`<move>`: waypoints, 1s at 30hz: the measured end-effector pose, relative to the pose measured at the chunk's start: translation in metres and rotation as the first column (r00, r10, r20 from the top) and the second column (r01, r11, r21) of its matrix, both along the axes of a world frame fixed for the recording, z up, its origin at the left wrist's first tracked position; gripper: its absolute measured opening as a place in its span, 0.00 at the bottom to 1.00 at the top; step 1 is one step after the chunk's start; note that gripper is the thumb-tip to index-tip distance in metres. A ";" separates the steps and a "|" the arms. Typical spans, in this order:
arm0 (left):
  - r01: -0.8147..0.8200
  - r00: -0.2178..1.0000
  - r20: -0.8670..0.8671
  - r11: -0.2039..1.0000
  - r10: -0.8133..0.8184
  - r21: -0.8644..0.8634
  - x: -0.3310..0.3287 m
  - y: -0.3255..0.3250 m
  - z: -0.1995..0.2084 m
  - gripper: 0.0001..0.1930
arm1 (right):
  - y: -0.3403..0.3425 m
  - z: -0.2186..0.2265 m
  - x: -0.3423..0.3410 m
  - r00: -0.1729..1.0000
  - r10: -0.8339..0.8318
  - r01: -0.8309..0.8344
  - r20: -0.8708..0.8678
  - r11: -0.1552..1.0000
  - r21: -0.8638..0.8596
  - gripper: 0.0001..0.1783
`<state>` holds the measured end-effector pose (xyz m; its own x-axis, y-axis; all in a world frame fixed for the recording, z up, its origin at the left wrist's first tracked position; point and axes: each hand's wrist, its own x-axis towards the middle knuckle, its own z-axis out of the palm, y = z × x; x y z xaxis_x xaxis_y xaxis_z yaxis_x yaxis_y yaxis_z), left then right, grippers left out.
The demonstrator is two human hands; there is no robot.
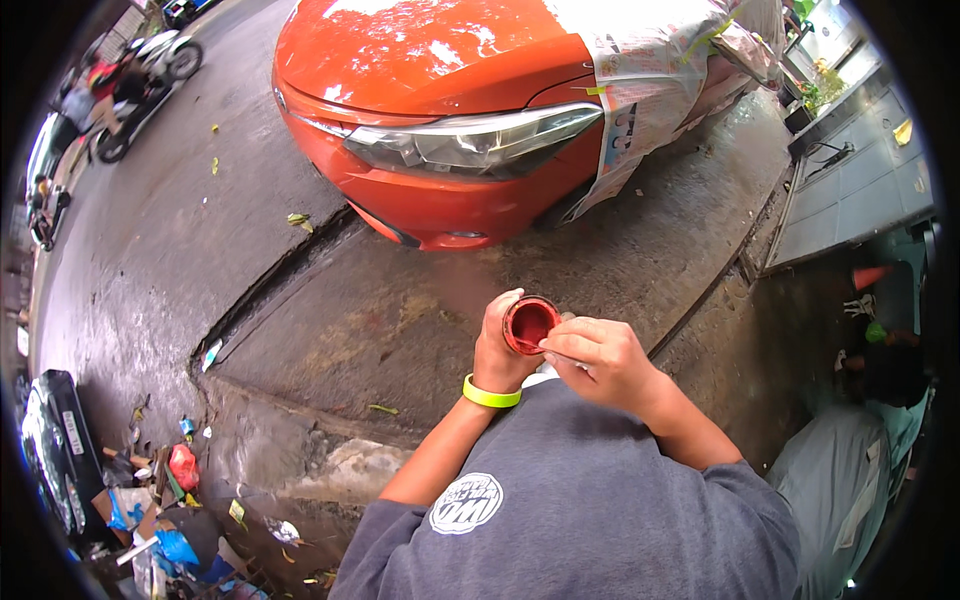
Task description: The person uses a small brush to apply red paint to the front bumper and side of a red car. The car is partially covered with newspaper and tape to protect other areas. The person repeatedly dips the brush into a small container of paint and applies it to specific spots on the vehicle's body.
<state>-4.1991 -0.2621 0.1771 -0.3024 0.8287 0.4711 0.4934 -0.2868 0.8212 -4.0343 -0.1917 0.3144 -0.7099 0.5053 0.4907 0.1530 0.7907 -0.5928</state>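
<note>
In front of my chest, my left hand is wrapped round a small round can, its open top facing up. Red paint coats the can's inside wall and lies in the bottom. The thumb and fingers of my right hand are pinched together at the can's right rim. Whatever they may hold there is too small to make out. Beyond both hands stands an orange-red car, its headlight facing me. Printed paper sheets are taped over the car's side.
A groove runs across the wet concrete. Mixed rubbish lies at lower left beside a dark bumper-like part. Motorbikes with riders are at upper left. A grey cover drapes something at right, near a metal gate.
</note>
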 end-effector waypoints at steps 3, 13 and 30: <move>0.066 0.997 0.028 0.998 -0.065 -0.012 0.003 -0.002 0.001 0.47 | 0.011 0.006 0.005 0.999 -0.033 0.033 0.034 0.999 0.006 0.07; 0.116 0.992 -0.045 0.987 -0.122 -0.108 0.001 -0.008 0.013 0.48 | 0.013 0.009 0.009 0.998 0.034 -0.026 0.056 0.989 -0.144 0.06; 0.023 0.999 -0.033 0.998 -0.021 0.054 0.008 -0.001 0.008 0.47 | 0.008 0.006 0.014 0.997 0.059 -0.057 0.056 0.998 -0.022 0.10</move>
<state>-4.1914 -0.2629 0.1846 -0.2683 0.8077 0.5250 0.5123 -0.3418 0.7878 -4.0201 -0.1835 0.3204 -0.7646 0.4719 0.4389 0.1410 0.7870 -0.6006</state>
